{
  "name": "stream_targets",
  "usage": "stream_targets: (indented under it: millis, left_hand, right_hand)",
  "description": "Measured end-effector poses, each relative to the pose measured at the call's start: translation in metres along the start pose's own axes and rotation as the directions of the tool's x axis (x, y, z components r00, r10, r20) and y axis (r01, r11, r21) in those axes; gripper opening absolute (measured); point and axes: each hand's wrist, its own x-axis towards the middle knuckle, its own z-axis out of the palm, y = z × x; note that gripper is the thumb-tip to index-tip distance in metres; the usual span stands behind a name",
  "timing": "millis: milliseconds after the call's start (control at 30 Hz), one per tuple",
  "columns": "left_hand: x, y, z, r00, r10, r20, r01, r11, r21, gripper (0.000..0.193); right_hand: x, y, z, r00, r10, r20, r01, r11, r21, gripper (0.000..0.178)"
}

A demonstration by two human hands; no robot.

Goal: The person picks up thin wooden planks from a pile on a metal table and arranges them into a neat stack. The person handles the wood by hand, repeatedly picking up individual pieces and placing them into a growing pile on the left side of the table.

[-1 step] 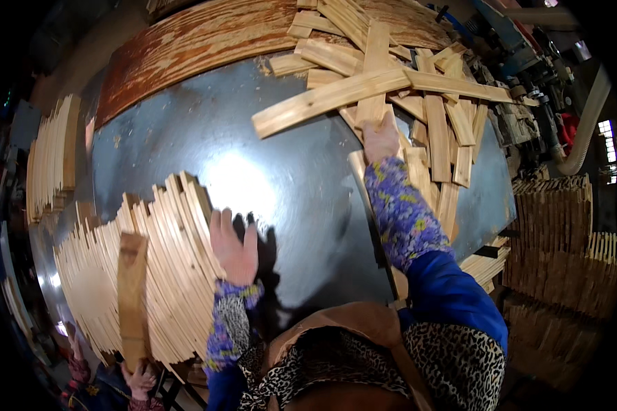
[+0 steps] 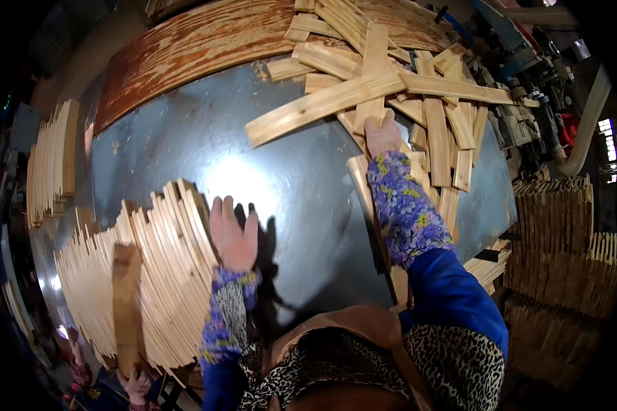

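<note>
Nothing has shifted since the earlier frame: both hands sit where they were. Left hand [image 2: 234,236], fingers spread and released, rests flat against the edge of the fanned stack of slats [image 2: 151,274] on the grey worktop [image 2: 185,137]. Right hand [image 2: 382,135] reaches into the loose slat pile [image 2: 391,82]; grip probably closing on one slat, cannot tell. Step in hand: gathering. Next move calls for drawing one slat free without snagging the crossed pieces.
</note>
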Motion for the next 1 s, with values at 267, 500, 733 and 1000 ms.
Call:
stream_targets:
  millis: [267,500,733,1000]
  left_hand:
    - [0.252,0.0,0.107,0.935,-0.074,0.347,-0.061,0.93,0.361,0.106]
    - [0.156,0.044,0.086,0.765,-0.286,0.577,0.505,0.823,-0.261,0.065]
    - [0.088,0.016,0.021,0.868,-0.343,0.358,0.494,0.535,-0.686,0.048]
    - [0.042,0.005,-0.081,0.867,-0.3,0.397,0.48,0.296,-0.825,0.062]
  right_hand:
    - [0.081,-0.053,0.044,0.939,-0.328,0.1,0.342,0.873,-0.347,0.096]
    - [0.066,-0.109,0.103,0.926,-0.352,0.139,0.374,0.795,-0.478,0.098]
    - [0.001,-0.114,0.106,0.794,-0.34,0.504,0.434,0.898,-0.078,0.089]
    - [-0.304,0.047,0.072,0.577,-0.566,0.589,0.59,0.788,0.179,0.06]
